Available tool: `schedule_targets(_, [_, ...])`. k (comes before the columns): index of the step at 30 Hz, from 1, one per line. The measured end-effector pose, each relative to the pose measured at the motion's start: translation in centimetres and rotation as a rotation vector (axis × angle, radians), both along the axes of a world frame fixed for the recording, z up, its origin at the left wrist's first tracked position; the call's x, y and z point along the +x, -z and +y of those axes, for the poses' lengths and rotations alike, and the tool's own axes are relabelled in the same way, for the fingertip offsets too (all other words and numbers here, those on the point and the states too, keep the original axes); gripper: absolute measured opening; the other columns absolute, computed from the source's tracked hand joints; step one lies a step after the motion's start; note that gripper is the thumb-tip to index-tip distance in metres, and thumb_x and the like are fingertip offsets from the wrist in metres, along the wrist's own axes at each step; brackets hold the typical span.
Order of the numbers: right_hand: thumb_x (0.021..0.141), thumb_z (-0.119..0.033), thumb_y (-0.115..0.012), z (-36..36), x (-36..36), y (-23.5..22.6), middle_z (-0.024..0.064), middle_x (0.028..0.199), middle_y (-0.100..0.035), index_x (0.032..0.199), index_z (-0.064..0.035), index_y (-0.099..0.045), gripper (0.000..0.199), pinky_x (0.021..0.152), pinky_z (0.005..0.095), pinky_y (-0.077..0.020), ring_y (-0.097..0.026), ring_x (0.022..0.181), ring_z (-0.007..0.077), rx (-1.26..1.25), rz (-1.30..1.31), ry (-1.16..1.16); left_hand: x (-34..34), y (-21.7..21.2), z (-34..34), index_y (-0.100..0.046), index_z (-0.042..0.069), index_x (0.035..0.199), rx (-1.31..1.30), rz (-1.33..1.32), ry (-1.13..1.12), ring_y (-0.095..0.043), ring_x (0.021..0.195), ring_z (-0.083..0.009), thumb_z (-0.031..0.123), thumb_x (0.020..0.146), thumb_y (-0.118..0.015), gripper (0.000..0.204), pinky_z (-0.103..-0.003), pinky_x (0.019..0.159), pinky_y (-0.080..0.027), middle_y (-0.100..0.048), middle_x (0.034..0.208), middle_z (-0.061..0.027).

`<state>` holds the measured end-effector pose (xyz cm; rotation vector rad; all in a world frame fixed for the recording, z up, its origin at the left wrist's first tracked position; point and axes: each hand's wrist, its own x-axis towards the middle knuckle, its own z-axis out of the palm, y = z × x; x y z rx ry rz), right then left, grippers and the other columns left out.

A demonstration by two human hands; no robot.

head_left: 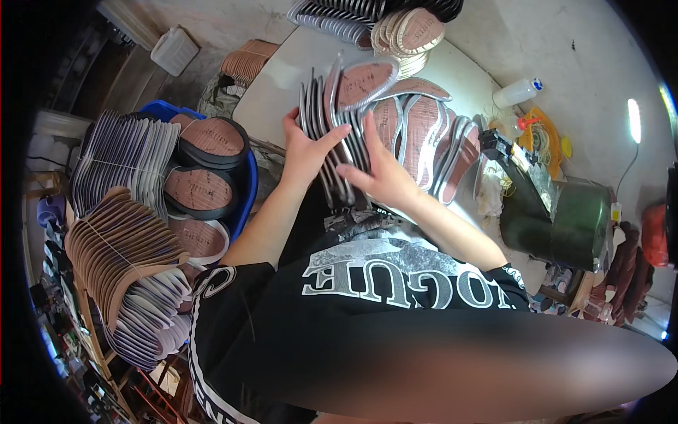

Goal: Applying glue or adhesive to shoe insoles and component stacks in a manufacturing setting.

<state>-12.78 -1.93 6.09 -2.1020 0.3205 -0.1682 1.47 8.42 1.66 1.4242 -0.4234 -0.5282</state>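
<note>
Between my two hands stands a stack of insoles [326, 145] with silver edges, held upright on edge at the near side of the table. My left hand [308, 150] grips it from the left, thumb laid across the edges. My right hand [385, 173] presses on its right side, with the thumb and fingers spread around the edges. One insole [366, 83] with a brown, printed underside tilts out at the stack's far end. Right beside my right hand, more silver-edged insoles [426, 131] lie overlapping on the table.
The white table [282, 81] carries cream-edged insoles [417, 35] at its far end. On my left, a blue tub [248, 194] holds string-tied insole bundles [123, 166]. At right are a clear bottle [515, 93], a yellow basket [547, 131] and a dark green cylinder [575, 222].
</note>
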Motion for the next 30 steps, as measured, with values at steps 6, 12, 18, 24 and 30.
schedule_targets(6, [0.085,-0.047,-0.068,-3.1,2.0,1.3,0.0346,0.143,-0.035,0.144,0.0119,-0.024,0.094,0.111,0.0399,-0.0310,-0.036,0.136,0.0382,0.255,0.153,0.227,3.4,-2.8,0.4,-0.031,-0.010,0.138,0.659,-0.556,0.190,-0.040,0.125,-0.0440,0.052,0.069,-0.079,0.105,-0.047,0.105,-0.033,-0.034,0.138,-0.0295])
schedule_targets(12, [0.091,-0.028,-0.064,-3.8,4.9,-2.1,0.0153,0.108,-0.067,0.122,0.0076,-0.054,0.048,0.090,0.0318,-0.0474,-0.063,0.100,0.0201,0.439,-0.151,0.519,-1.6,-3.7,-1.3,-0.006,-0.006,0.148,0.611,-0.600,0.116,-0.015,0.141,-0.0470,0.047,0.067,-0.082,0.123,-0.060,0.106,-0.028,-0.011,0.153,-0.0283])
schedule_targets(18, [0.090,-0.013,-0.059,-2.7,4.1,-1.9,0.0104,0.103,-0.068,0.111,0.0045,-0.063,0.028,0.085,0.0307,-0.0475,-0.062,0.096,0.0169,0.531,-0.276,0.471,-2.7,-3.6,-3.2,-0.007,-0.001,0.150,0.786,-0.713,-0.007,-0.011,0.141,-0.0482,0.047,0.064,-0.083,0.124,-0.069,0.102,-0.023,-0.006,0.156,-0.0244])
schedule_targets(24, [0.089,-0.009,-0.059,-1.7,0.6,-6.9,0.0088,0.097,-0.068,0.110,0.0025,-0.063,0.024,0.079,0.0299,-0.0497,-0.063,0.088,0.0161,-0.053,-0.573,0.378,-1.8,-4.0,-2.7,-0.008,0.001,0.150,0.853,-0.686,0.103,-0.013,0.141,-0.0464,0.041,0.064,-0.083,0.121,-0.066,0.105,-0.023,-0.007,0.156,-0.0216])
schedule_targets(30, [0.089,-0.012,-0.061,-5.4,-1.0,-10.1,0.0094,0.095,-0.069,0.112,0.0056,-0.057,0.029,0.059,0.0252,-0.0555,-0.067,0.077,0.0143,-0.013,-0.067,0.482,-0.3,-2.3,-1.0,-0.015,-0.002,0.148,0.561,-0.735,-0.007,-0.021,0.137,-0.0467,0.039,0.064,-0.084,0.116,-0.061,0.101,-0.033,-0.010,0.153,-0.0281])
